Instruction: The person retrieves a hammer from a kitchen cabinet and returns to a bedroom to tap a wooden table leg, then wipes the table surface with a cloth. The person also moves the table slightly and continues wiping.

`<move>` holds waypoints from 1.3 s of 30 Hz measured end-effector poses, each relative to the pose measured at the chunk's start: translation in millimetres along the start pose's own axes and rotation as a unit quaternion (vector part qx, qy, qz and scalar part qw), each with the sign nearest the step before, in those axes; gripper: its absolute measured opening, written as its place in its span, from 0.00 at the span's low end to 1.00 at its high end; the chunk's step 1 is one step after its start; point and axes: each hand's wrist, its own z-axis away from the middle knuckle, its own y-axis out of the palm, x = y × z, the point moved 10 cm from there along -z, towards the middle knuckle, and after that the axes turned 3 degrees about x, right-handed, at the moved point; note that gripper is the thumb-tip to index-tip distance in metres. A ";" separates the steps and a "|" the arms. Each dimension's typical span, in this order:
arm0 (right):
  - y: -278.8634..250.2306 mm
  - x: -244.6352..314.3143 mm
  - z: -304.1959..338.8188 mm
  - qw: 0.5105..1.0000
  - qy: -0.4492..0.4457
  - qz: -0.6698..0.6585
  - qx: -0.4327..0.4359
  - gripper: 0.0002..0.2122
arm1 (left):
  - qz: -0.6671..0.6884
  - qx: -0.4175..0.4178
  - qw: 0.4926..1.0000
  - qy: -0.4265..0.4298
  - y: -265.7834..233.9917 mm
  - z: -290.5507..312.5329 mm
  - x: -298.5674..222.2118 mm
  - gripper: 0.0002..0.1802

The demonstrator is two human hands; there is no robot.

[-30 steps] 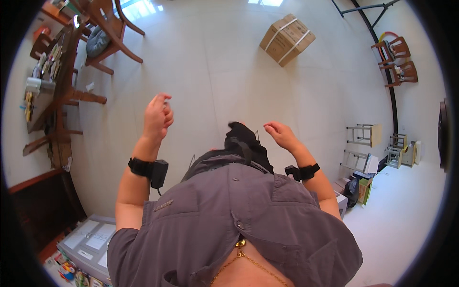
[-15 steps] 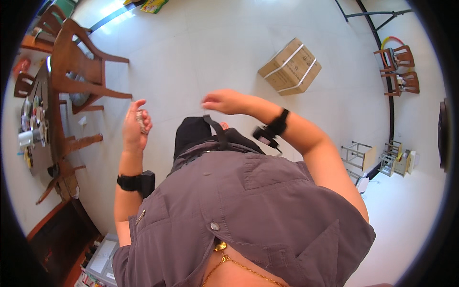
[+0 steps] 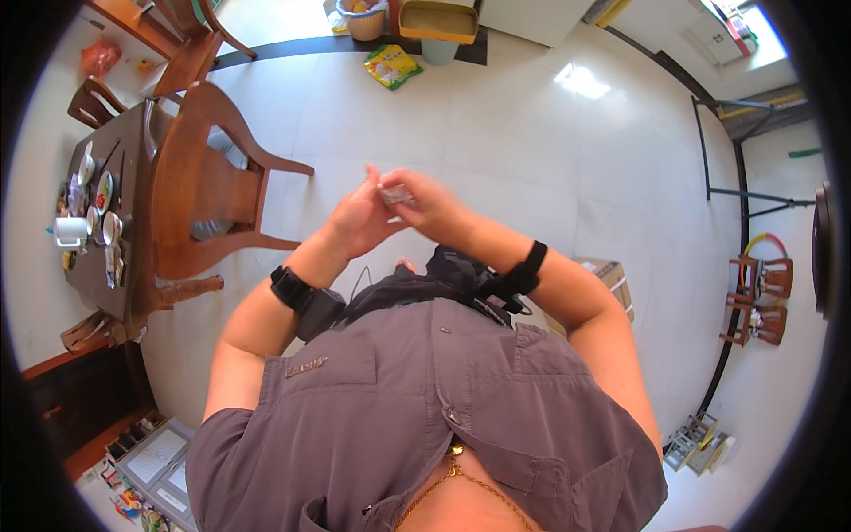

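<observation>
In front of my waist, my two hands meet. My right hand (image 3: 427,206) has its fingers closed around a small, pale, crumpled thing (image 3: 396,194), possibly a wrapper or tissue; its kind is too small and blurred to tell. My left hand (image 3: 356,218) is turned palm inward against it, fingers apart, some of them hidden behind the right hand. Black straps with small devices sit on both wrists: a left wrist device (image 3: 306,300) and a right wrist strap (image 3: 529,266).
To the left, a wooden chair (image 3: 199,191) stands by a dark table (image 3: 133,191) with dishes and a white mug (image 3: 72,232). Ahead lie a yellow-green packet (image 3: 393,67), a basket (image 3: 366,25) and a bin (image 3: 438,51). A strapped carton (image 3: 612,279) is partly behind my right arm.
My hands have come together; the pale thing, held in my left hand before, is now in my right fingers. The view has shifted forward, with the carton now beside my right arm.
</observation>
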 end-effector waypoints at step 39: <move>-241.1 -324.9 -991.9 0.983 0.180 0.001 -0.028 0.10 | 0.099 -0.293 0.909 0.278 -441.3 -247.4 -879.6 0.19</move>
